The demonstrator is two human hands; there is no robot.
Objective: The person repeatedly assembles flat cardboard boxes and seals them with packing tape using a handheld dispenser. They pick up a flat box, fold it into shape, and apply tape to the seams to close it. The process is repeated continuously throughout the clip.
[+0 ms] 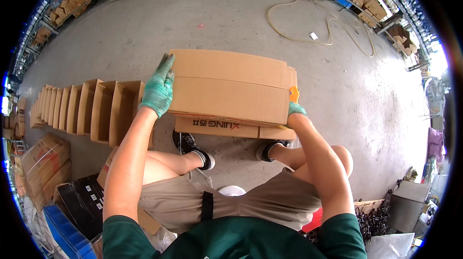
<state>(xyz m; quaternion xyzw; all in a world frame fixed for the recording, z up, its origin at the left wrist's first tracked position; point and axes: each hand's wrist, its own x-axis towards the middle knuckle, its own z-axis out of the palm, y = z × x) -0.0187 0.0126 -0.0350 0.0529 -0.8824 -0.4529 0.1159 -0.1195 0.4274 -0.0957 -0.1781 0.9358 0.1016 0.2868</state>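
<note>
A closed cardboard box [229, 88] lies in front of my knees, its long top seam running left to right. Beneath its near side shows another carton [219, 127] with dark and red print. My left hand [159, 90], in a green glove, lies flat along the upper box's left end, fingers stretched out and touching it. At the right end is my right hand [296, 109], also gloved in green and mostly hidden by the box. A yellow-orange tool [294, 95], possibly a tape dispenser, sticks up from that hand; its lower part is hidden.
A row of open cardboard boxes [101, 109] stands on the floor to the left. Near my left side are flattened cartons [46, 167], a black box [84, 206] and a blue bin [67, 232]. A yellowish hose [277, 30] curls across the far floor. Racks with cartons line the edges.
</note>
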